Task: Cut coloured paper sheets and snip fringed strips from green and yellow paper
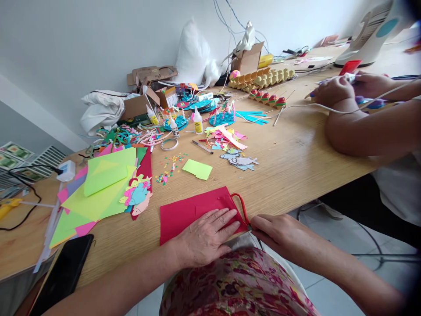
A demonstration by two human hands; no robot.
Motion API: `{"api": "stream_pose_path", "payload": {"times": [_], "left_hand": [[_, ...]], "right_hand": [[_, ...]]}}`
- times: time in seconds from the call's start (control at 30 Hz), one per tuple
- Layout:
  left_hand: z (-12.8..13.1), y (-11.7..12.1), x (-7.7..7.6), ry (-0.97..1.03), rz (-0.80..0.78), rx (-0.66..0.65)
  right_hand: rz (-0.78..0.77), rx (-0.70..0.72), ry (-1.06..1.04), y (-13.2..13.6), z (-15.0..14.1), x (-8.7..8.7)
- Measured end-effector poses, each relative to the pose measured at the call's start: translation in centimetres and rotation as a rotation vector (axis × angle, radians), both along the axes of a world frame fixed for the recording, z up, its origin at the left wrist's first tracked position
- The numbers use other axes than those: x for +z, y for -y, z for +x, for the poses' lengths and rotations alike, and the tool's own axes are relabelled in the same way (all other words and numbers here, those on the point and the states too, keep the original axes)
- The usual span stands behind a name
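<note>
A folded sheet of red paper lies at the table's front edge. My left hand rests flat on it, fingers stretched out, pressing its right part. Beside the paper's right edge, my right hand is closed around what look like red-handled scissors. Their curved red handle arches over the paper's corner, and a bit of dark metal shows at my fingertips. The rest is hidden in my hand. Beyond the paper lies a small lime-green paper piece.
Coloured sheets with fish cutouts lie left, near a black phone. Grey fish cutouts, a pen, glue bottles and paper scraps lie farther back. Another person's arm rests at right, near egg cartons.
</note>
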State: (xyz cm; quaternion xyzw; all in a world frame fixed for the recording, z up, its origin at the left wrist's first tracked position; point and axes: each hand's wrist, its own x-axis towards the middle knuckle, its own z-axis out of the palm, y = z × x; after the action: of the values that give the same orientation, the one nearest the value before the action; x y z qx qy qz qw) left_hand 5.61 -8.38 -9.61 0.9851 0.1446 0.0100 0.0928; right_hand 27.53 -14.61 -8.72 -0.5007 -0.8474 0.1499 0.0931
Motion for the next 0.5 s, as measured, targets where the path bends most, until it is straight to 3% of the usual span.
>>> {"api": "stream_pose_path", "payload": {"times": [0.5], "left_hand": [[-0.01, 0.19, -0.23, 0.039, 0.019, 0.016]], "right_hand": [[0.098, -0.059, 0.040, 0.81, -0.58, -0.85]]}}
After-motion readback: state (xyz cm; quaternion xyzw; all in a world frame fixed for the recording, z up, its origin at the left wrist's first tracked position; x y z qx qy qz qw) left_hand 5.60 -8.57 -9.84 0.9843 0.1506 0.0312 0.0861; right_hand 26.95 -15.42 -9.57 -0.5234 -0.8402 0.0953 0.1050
